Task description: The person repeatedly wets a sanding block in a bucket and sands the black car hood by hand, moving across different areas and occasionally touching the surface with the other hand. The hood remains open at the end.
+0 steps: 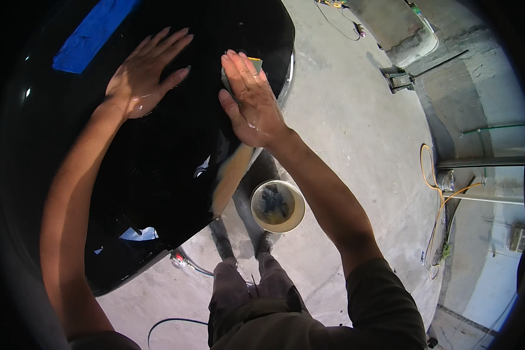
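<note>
My left hand (pixel 149 73) lies flat on a glossy black panel (pixel 151 157), fingers together and thumb apart, holding nothing. Under the fingers of my right hand (pixel 248 99) is a grey-green piece of sandpaper (pixel 258 65) with a thin yellow strip at its edge, pressed against the panel near its right edge. Most of the piece is hidden by my fingers. Wet spots glint on both hands. A folded blue cloth (pixel 93 35) rests on the panel beyond my left hand.
A round bucket (pixel 302 211) of water with dark pieces inside stands on the concrete floor (pixel 344 169) by my feet. A red and silver tool (pixel 179 259) with a hose lies below the panel. Yellow hose (pixel 433 175) runs along the right, and a jack-like device (pixel 399 80) stands farther off.
</note>
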`<state>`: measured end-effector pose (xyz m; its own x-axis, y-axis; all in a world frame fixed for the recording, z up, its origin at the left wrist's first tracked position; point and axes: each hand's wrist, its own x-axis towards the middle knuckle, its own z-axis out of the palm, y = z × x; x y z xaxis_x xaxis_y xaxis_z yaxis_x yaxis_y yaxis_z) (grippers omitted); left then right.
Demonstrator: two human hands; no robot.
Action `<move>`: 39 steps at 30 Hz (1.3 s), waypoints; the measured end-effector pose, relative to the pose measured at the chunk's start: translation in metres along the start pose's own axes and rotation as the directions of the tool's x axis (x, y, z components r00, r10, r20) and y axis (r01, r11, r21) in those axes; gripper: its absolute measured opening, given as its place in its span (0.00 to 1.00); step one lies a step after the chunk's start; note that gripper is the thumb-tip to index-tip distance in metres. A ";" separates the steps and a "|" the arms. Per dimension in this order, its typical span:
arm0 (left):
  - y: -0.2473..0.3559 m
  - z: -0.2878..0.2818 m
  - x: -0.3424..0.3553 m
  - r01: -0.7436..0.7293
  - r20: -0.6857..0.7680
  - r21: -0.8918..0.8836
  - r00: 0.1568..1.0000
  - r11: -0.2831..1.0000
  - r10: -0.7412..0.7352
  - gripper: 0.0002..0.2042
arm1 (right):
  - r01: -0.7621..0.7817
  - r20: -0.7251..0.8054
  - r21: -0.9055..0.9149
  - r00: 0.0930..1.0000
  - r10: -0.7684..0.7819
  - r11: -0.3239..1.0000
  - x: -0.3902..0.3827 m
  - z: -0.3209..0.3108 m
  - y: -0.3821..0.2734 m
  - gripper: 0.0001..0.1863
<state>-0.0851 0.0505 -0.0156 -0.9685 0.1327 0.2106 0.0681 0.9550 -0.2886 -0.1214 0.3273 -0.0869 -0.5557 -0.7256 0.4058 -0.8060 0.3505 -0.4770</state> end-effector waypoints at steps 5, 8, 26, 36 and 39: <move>0.001 -0.001 0.002 0.020 0.019 0.053 1.000 0.998 -0.021 0.34 | -0.063 0.102 0.099 0.993 0.053 0.993 -0.044 0.004 -0.039 0.41; 0.001 -0.002 0.002 0.014 0.020 0.058 1.000 0.998 -0.015 0.35 | 0.032 0.093 -0.007 0.995 -0.032 0.999 -0.014 -0.009 -0.013 0.39; 0.000 -0.002 0.001 -0.005 -0.021 -0.038 1.000 0.999 0.004 0.34 | -0.026 0.109 0.045 0.994 0.021 0.999 -0.029 0.005 -0.028 0.43; -0.002 -0.010 0.001 -0.056 -0.038 -0.087 0.998 0.995 0.053 0.34 | -0.028 0.147 0.068 0.989 0.018 0.997 -0.027 0.007 -0.029 0.42; -0.001 -0.015 0.002 -0.046 0.014 -0.141 0.999 0.989 0.048 0.34 | -0.018 0.204 -0.014 0.979 0.020 1.000 -0.022 0.005 -0.016 0.40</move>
<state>-0.0833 0.0540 -0.0010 -0.9674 0.1749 0.1831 0.1454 0.9757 -0.1638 -0.0948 0.3347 -0.0924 -0.5188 -0.8238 0.2284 -0.7985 0.3716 -0.4736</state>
